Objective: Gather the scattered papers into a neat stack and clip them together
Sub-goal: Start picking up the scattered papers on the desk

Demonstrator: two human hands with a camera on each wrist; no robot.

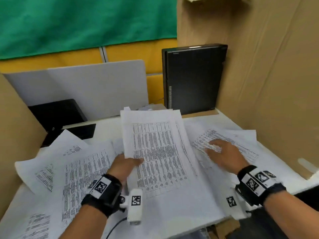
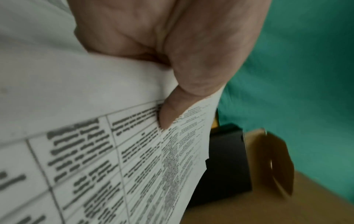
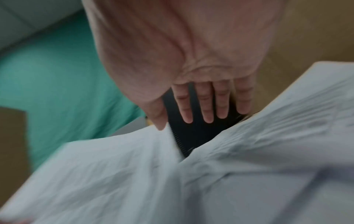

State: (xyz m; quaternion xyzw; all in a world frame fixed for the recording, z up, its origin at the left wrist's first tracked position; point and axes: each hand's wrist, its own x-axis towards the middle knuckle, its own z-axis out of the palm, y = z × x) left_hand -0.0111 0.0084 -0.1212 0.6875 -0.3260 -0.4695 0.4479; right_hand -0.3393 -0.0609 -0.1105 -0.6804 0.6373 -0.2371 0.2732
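White printed sheets with tables of text lie scattered across the white desk (image 1: 284, 171). My left hand (image 1: 125, 163) pinches a bundle of papers (image 1: 155, 149) by its left edge and holds it raised and tilted over the desk's middle; in the left wrist view the thumb (image 2: 170, 112) presses on the top printed sheet (image 2: 95, 151). My right hand (image 1: 224, 156) hovers with fingers spread and straight over a loose sheet (image 1: 229, 140) at the right; whether it touches is unclear. The right wrist view shows those straight fingers (image 3: 208, 104) above blurred paper (image 3: 249, 166). No clip is visible.
More sheets (image 1: 82, 171) cover the desk's left and front. A black computer case (image 1: 191, 78) stands at the back right, black devices (image 1: 58, 116) at the back left. Cardboard walls (image 1: 269, 75) enclose both sides; a grey panel (image 1: 86, 85) stands behind.
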